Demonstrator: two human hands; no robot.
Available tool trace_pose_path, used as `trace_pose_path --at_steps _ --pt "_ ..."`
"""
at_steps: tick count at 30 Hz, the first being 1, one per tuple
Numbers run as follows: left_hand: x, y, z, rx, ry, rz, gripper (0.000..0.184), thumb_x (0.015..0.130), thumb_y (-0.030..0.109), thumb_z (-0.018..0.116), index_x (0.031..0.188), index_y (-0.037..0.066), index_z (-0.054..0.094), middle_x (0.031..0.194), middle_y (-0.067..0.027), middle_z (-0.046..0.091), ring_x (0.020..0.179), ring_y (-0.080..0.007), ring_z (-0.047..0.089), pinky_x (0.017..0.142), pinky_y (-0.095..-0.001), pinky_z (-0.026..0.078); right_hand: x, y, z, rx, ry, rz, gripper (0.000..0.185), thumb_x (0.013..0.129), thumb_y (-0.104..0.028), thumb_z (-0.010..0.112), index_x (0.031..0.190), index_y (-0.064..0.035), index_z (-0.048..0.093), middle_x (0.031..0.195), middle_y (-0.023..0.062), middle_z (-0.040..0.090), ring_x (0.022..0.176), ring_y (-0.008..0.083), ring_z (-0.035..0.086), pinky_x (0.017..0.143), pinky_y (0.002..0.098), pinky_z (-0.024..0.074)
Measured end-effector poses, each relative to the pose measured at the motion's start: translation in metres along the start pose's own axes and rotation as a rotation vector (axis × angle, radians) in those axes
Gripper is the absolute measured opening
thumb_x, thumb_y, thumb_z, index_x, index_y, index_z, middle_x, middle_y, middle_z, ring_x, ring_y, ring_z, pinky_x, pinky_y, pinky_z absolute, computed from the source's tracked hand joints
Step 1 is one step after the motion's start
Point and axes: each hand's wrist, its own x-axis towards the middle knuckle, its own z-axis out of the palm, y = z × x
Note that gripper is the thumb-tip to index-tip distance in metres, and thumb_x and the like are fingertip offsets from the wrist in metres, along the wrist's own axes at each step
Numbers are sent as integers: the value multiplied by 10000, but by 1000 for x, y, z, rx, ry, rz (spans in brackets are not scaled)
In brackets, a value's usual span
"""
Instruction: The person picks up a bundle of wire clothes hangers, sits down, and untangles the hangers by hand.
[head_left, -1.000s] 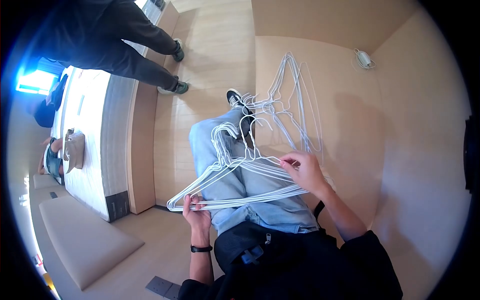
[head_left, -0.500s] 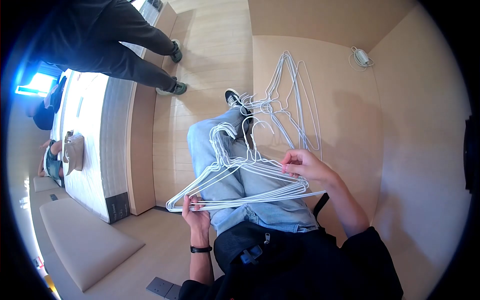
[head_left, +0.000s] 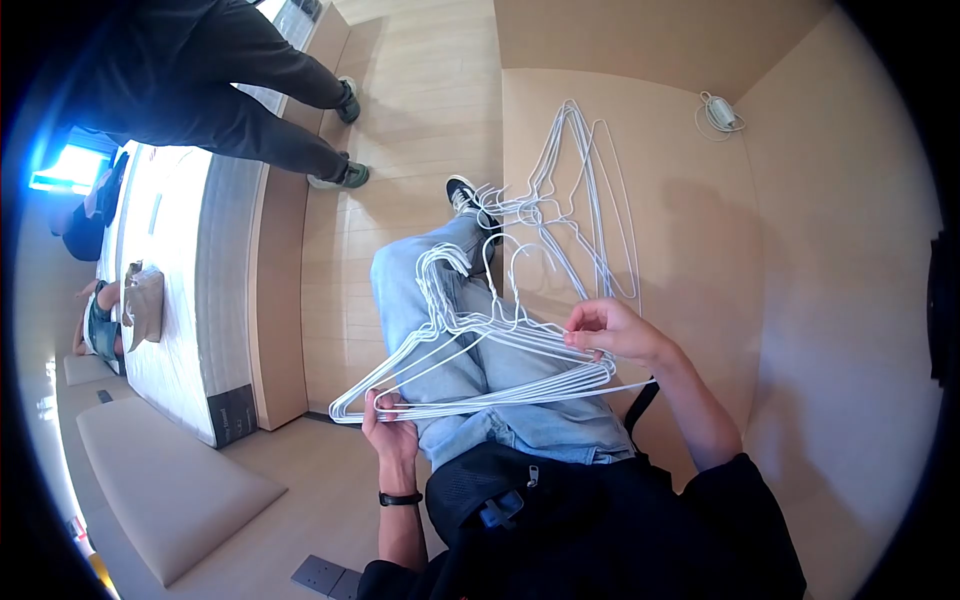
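A bundle of white wire hangers lies across my lap, most of the hooks gathered on the left and a couple standing apart nearer the middle. My left hand is closed round the bundle's left corner, thumb and fingers on the wires. At the right end, my right hand pinches the sloping wire of a hanger between thumb and fingers. Beyond my knees, a second pile of white wire hangers rests on the wooden surface, its hooks toward my shoe.
A white cable with a small box sits in the far right corner. On the left are a wrapped mattress on a wooden base, a paper bag and a beige cushioned panel. A person in dark trousers stands upper left; another person's leg shows further left.
One of the separate hooks near the middle has shifted slightly right. My right fingers have moved a little on the wire; my left hand keeps its hold.
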Motion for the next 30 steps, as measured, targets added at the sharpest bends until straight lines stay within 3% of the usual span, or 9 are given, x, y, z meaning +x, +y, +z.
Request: trace_pose_path --at_steps 3,5,15,18,19,20,26,28,30 --pt "1 -2 -2 35 -7 35 206 1013 178 461 867 61 546 678 -18 446 557 -75 388 508 -203 379 -7 -5 2 -213 202 -36 164 872 -164 706 947 -28 655 826 -1 642 701 60 563 602 203 474" --pt "3 -2 -3 51 15 63 204 1012 177 465 879 53 557 672 -17 441 555 -77 385 510 -206 381 -15 -2 -4 -400 310 -201 152 878 -141 694 965 -16 684 792 7 644 686 65 558 627 212 468" --pt "3 -2 -3 63 -5 61 182 990 173 503 850 64 539 696 -13 470 573 -88 404 539 -225 389 -81 -15 -45 -571 441 -261 122 861 24 636 949 36 720 730 39 601 644 90 529 583 238 411" --pt "3 -2 0 66 19 63 184 986 172 511 836 66 528 699 -15 475 574 -88 407 537 -225 395 -108 -21 -57 -586 423 -200 107 859 29 630 924 49 713 721 43 601 633 89 531 569 236 410" --pt "3 -2 -1 70 20 59 186 984 172 515 832 66 523 701 -16 477 574 -89 408 536 -226 397 -116 -23 -60 -546 384 -215 117 877 -53 653 919 31 723 720 43 613 639 88 532 562 237 396" --pt "3 -2 -1 67 21 61 186 984 172 515 832 66 523 701 -16 477 574 -89 408 536 -226 397 -122 -25 -60 -548 382 -215 117 877 -53 653 919 31 723 720 43 613 639 88 532 562 237 396" --pt "5 -1 -4 61 -3 49 189 983 175 517 830 65 524 701 -17 481 576 -92 414 538 -232 408 -129 -38 -44 -195 183 -27 138 867 -77 677 925 39 724 754 55 650 628 107 543 556 233 406" --pt "4 -3 1 58 50 67 199 1002 174 487 855 52 541 688 -25 467 550 -79 395 526 -214 418 -106 -38 -29 -220 -28 -315 137 872 -57 665 957 34 724 762 64 660 634 114 556 565 239 420" --pt "2 -3 5 47 55 59 194 1001 175 489 858 53 539 689 -23 465 550 -78 394 526 -214 416 -91 -52 -12 -216 -144 -373 132 874 -35 651 960 33 724 770 73 665 651 117 568 577 243 433"
